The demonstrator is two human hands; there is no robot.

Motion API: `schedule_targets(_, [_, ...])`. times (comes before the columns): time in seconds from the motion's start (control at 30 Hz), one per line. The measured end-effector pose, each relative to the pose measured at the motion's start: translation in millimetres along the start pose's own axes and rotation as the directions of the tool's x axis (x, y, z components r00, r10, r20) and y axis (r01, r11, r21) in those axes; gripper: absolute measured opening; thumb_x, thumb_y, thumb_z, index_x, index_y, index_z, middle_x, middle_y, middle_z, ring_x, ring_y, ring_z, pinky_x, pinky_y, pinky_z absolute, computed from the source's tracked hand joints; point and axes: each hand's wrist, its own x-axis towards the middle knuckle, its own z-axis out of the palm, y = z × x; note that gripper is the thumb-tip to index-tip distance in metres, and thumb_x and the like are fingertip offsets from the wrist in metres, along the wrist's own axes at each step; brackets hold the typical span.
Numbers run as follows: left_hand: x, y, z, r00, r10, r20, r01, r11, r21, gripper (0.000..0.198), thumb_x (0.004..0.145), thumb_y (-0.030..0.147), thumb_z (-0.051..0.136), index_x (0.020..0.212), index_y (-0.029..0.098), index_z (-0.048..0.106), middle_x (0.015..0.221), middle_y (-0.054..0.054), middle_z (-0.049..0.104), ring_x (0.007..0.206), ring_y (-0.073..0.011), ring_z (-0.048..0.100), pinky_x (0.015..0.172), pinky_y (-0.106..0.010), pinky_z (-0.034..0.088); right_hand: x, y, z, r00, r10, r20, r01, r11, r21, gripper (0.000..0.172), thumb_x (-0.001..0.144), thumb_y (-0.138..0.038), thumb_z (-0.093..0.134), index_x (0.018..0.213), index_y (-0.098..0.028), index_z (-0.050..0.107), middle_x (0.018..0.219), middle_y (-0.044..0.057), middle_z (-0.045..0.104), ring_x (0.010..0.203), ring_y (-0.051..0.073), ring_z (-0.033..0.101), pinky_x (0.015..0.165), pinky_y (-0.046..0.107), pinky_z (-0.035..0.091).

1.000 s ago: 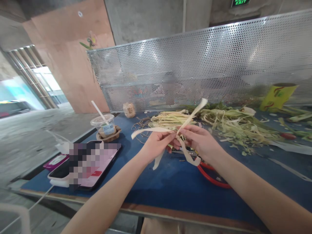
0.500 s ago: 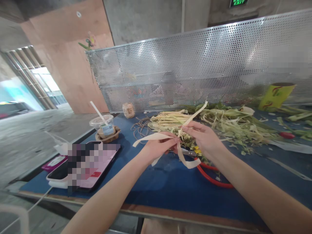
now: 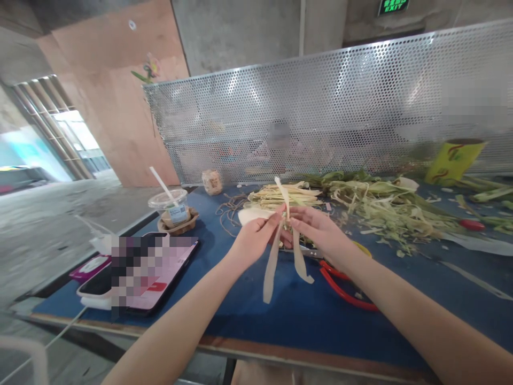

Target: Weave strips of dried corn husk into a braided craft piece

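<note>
Pale, flat plant-leaf strips cross between my two hands above the blue table. My left hand is closed, its thumb and fingers pinching the strips where they meet. Close beside it, my right hand also pinches the strips. One end stands up above the fingers, two ends hang down, and a wider piece sticks out to the left. The crossing itself is partly hidden by my fingers. Under my right hand lie scissors with red handles. Behind my hands rests a bundle of yellowish stalks.
A drink cup with a straw and a phone are on the left. Brown cord lies near the stalks. Leaf scraps, a red object and a yellow-green container are on the right. A perforated metal screen borders the back.
My right hand has moved left and slightly down, closer to my left hand. The upright strip end has swung left, and two strip ends now hang straighter below my hands.
</note>
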Motion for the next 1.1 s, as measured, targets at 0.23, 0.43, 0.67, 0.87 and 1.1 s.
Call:
schedule_targets(0.23, [-3,-4,1.4,0.996,0.044,0.080,-0.055,0.989,0.141,0.047,0.082,0.045,0.041,0.123,0.022,0.049,0.061,-0.001,0.066,0.049,-0.0137,0.059,0.051,-0.024,0.044,-8,-3,8,0.982,0.005,0.188,-0.021,0.997,0.079,0.019,0.078,-0.035,0.055,0.073,-0.017,0.053,0.046,-0.005,0.050,0.043,0.013,0.055,0.047,0.028,0.045])
schedule_targets(0.43, [-5,3,0.7,0.995,-0.014,0.103,0.005,0.996,0.085,0.046,0.085,0.041,0.037,0.127,0.024,0.044,0.059,-0.001,0.066,0.050,-0.0127,0.060,0.046,-0.021,0.040,-11,-8,6,0.997,0.043,0.072,-0.045,0.998,0.035,0.020,0.072,-0.033,0.061,0.062,-0.016,0.056,0.047,-0.002,0.056,0.046,0.013,0.056,0.050,0.027,0.045])
schedule_targets(0.67, [-2,2,-1.7,0.991,-0.046,0.128,0.054,0.996,-0.067,0.051,0.080,0.046,0.045,0.124,0.020,0.046,0.058,-0.003,0.065,0.051,-0.0136,0.059,0.044,-0.020,0.037,-10,-4,3,0.989,0.146,-0.025,-0.143,0.985,0.095,0.022,0.061,-0.036,0.069,0.061,-0.015,0.061,0.051,-0.002,0.058,0.047,0.011,0.054,0.052,0.027,0.044])
schedule_targets(0.87, [-2,-2,4.5,0.963,-0.176,0.206,0.220,0.952,-0.212,0.043,0.074,0.051,0.052,0.091,0.013,0.062,0.060,-0.004,0.063,0.051,-0.0115,0.057,0.047,-0.021,0.039,-6,-1,3,0.988,0.122,-0.093,-0.118,0.992,0.055,0.027,0.065,-0.043,0.064,0.071,-0.017,0.068,0.064,0.001,0.064,0.059,0.012,0.055,0.057,0.025,0.043])
schedule_targets(1.1, [-2,-4,4.4,0.969,-0.192,0.157,0.227,0.943,-0.245,0.034,0.074,0.047,0.054,0.087,0.016,0.060,0.062,-0.002,0.063,0.055,-0.0119,0.058,0.054,-0.023,0.041,-6,-3,1,0.990,-0.058,-0.132,0.021,0.963,-0.267,0.028,0.071,-0.045,0.057,0.069,-0.020,0.069,0.073,0.004,0.064,0.079,0.020,0.057,0.076,0.034,0.042])
